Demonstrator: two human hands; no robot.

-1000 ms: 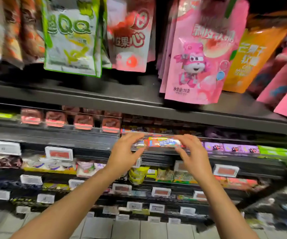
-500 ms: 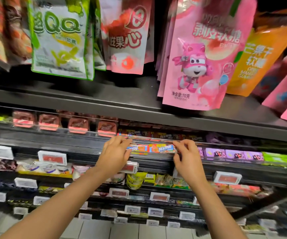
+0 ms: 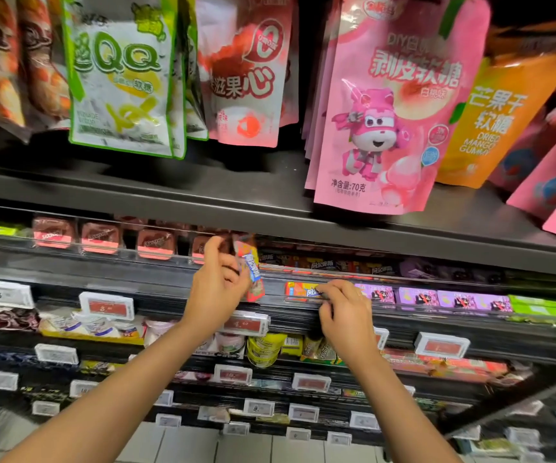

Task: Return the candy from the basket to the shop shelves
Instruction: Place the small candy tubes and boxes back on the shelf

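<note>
My left hand (image 3: 216,289) grips a slim orange, blue and red candy pack (image 3: 252,272), held nearly upright in front of the middle shelf (image 3: 403,259). A second pack of the same candy (image 3: 301,289) lies flat behind the shelf's clear front rail. The curled fingertips of my right hand (image 3: 346,312) pinch that pack's right end at the rail. Dark packs of the same brand (image 3: 323,264) lie in the row behind. No basket shows clearly in the head view.
Purple candy boxes (image 3: 437,297) and green ones (image 3: 543,304) fill the row to the right; brown-and-pink packs (image 3: 99,237) sit to the left. Hanging bags, a pink one (image 3: 386,111) among them, crowd the shelf above. Price tags (image 3: 106,305) line the lower shelves.
Both hands held candy level at the rail before. My left hand has since lifted one pack up and turned it upright, while my right hand stayed at the rail on the other pack.
</note>
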